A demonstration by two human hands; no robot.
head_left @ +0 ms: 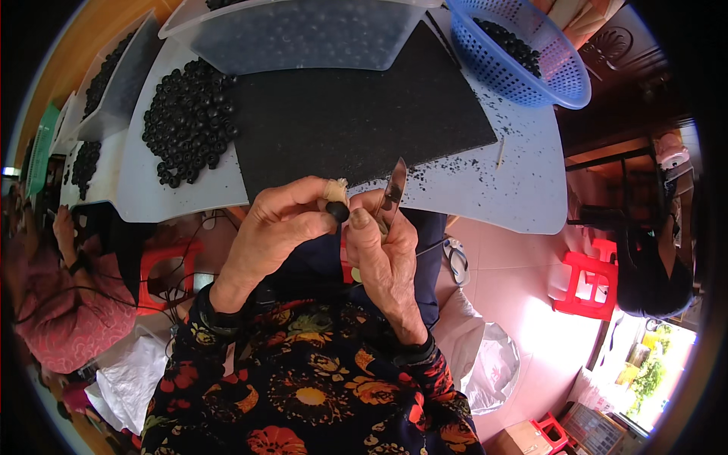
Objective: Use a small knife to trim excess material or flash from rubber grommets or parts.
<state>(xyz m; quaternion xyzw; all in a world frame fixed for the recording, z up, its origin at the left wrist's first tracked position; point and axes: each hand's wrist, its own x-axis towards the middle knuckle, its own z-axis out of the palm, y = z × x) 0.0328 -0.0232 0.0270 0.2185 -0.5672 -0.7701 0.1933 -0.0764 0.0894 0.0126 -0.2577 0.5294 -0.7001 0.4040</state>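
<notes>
Above my lap, my left hand (277, 220) pinches a small black bead (338, 211); my right hand (379, 243) grips a knife (393, 191), blade pointing up toward the table (485, 189).

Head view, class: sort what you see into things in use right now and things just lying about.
In use:
left hand gripping a small black bead
right hand holding a thin blade

Lying about:
pile of black beads
black mat
blue basket
clear tray
red stool
</notes>
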